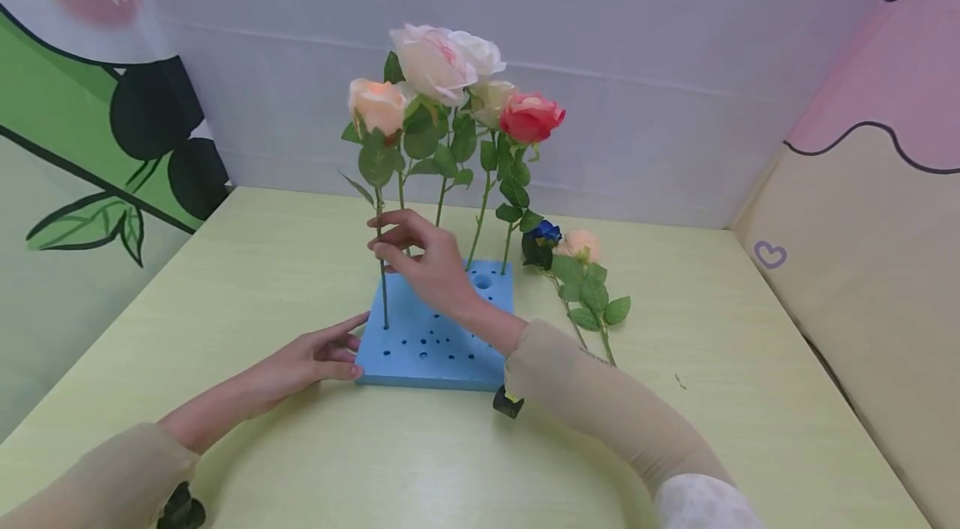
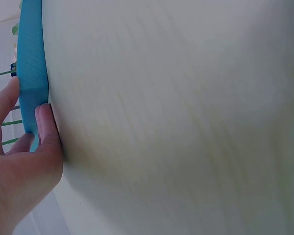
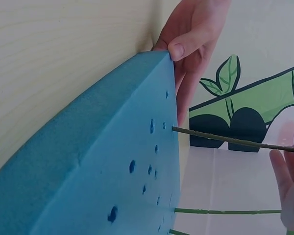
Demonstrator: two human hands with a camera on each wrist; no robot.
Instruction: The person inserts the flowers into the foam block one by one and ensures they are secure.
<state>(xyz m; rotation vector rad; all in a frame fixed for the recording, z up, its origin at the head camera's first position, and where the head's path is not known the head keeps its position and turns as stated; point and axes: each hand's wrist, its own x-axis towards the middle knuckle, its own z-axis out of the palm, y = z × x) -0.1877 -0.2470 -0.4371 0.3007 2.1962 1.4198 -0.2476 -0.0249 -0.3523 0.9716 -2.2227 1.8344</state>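
Note:
My right hand pinches the upright stem of a peach rose between thumb and fingers. The stem's lower end stands in a hole near the left edge of a blue foam board. In the right wrist view, that stem enters the board, with the right fingers at its far end. My left hand rests against the board's left side, fingers extended along the edge and thumb at the front corner. The left wrist view shows the left hand touching the board's side.
Behind the held stem stand a large pale pink rose, a white rose, a cream rose and a red rose. A blue rose and another peach rose lie on the table, right of the board.

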